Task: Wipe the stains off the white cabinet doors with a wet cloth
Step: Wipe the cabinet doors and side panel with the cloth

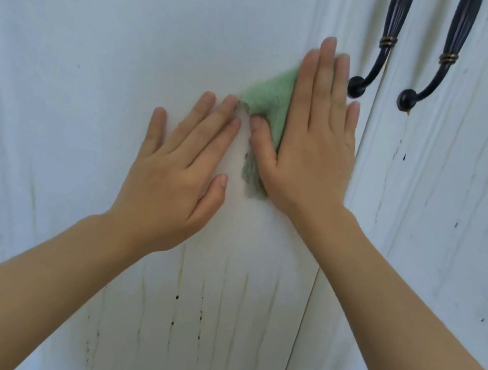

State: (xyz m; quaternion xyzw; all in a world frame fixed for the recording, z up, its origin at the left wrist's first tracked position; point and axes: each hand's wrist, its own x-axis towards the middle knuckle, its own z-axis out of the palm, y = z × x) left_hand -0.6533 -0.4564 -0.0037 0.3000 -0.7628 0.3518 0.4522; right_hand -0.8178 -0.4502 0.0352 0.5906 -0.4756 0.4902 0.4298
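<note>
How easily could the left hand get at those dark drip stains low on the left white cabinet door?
Probably yes. The left hand lies flat and empty on the left white cabinet door, and the dark drip stains run below its wrist with nothing between; the green cloth sits under the right hand.

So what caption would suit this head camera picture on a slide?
Right hand presses a green cloth flat against a stained white cabinet door; left hand rests beside it.
</note>
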